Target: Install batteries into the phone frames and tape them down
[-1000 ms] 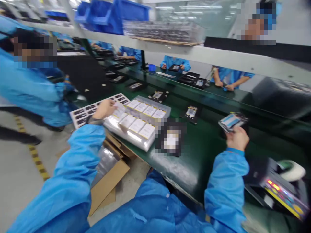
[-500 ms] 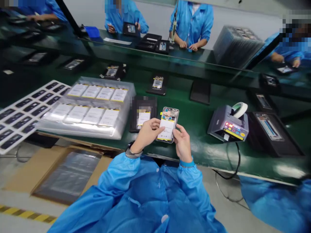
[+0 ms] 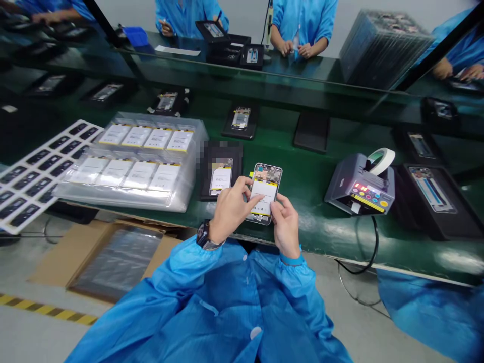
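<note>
In front of me an opened phone (image 3: 270, 172) tilts at the bench edge, circuitry showing at its top end. A white battery (image 3: 265, 189) with yellow strips at its ends sits in its frame. My left hand (image 3: 232, 205) grips the battery from the left, thumb across its face and fingers curled at the side edge. With fingers closed, my right hand (image 3: 286, 222) holds the phone's lower right edge. Just left, a black tray (image 3: 237, 151) carries another phone (image 3: 222, 176) with a battery in it.
A clear plastic tray (image 3: 177, 204) of several batteries stands left, beside a sheet of black parts (image 3: 45, 166). Rightward are a tape dispenser (image 3: 359, 186) and a black tray (image 3: 449, 222). More trays line the green bench (image 3: 280, 136); co-workers sit opposite. An open carton (image 3: 68, 252) lies below.
The battery appears slightly higher in the phone, with more of the phone's bottom end showing. My left thumb reaches farther across the battery. The whole view has shifted slightly.
</note>
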Demonstrator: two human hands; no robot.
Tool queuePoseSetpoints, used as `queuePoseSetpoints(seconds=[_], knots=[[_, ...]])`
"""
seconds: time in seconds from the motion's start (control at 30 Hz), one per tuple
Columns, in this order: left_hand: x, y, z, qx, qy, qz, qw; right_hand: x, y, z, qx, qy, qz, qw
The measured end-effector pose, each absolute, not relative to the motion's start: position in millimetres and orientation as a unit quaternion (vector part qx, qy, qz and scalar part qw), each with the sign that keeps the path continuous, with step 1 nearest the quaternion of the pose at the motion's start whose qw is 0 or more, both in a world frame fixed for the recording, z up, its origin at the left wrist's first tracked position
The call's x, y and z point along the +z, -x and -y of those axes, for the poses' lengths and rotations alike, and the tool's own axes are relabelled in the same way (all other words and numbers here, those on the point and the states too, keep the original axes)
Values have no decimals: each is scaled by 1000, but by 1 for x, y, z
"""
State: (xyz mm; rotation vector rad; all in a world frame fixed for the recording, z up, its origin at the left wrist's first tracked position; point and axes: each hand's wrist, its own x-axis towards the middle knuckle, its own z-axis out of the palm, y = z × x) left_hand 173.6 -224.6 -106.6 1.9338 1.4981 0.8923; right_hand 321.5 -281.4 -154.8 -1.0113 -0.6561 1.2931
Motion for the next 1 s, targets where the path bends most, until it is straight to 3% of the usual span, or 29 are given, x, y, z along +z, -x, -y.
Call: queuePoseSetpoints(seconds=[0.2,0.27,0.4,0.47,0.63,1.0], knots=[[-110,-171,220,336,-709,-561,265,-154,-318,290,556,449,285,639],[-117,-172,217,361,-675,-541,349,-154,-317,293,554,449,280,643],[-133,-176,221,365,-547,-430,618,-150,-321,289,570,461,289,616],[-140,-179,227,377,-494,-413,666,-147,-326,282,576,479,304,589],[-143,-189,239,424,-436,-426,670,-139,-333,274,563,495,369,549],[-135,-188,246,443,-411,-426,674,-131,-315,304,524,526,347,573]])
